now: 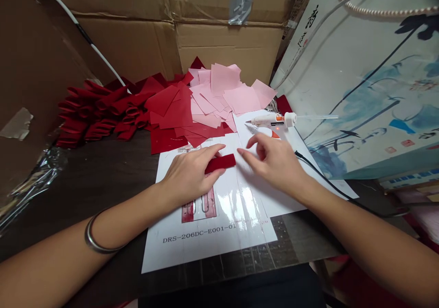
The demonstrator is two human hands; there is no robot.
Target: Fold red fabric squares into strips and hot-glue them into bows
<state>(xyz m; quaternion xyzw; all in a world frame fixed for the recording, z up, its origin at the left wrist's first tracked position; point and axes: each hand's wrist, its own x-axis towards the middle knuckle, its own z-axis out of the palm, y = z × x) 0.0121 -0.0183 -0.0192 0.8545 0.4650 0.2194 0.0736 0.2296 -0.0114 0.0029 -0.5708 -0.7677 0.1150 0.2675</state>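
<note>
My left hand point(192, 168) is closed around a narrow folded piece of dark red fabric point(224, 162), with the thumb along the near side and the fingers along the far side. It rests over a white printed sheet point(212, 241). Just to the right of the fabric's free end is my right hand point(274, 159), its thumb and forefinger apart and nothing visible between them. Its other fingers are curled and partly hidden. Beyond it lies a white and orange hot glue gun point(272, 119), tip pointing left, with a clear glue stick point(317, 117) out of its back.
Loose red fabric squares point(171, 106) and pink squares point(226, 83) are heaped at the back. Several folded red pieces point(96, 109) pile up on the left. Cardboard point(222, 42) walls the rear, and a painted white bag point(370, 79) stands right. A black cord point(325, 180) passes behind my right forearm.
</note>
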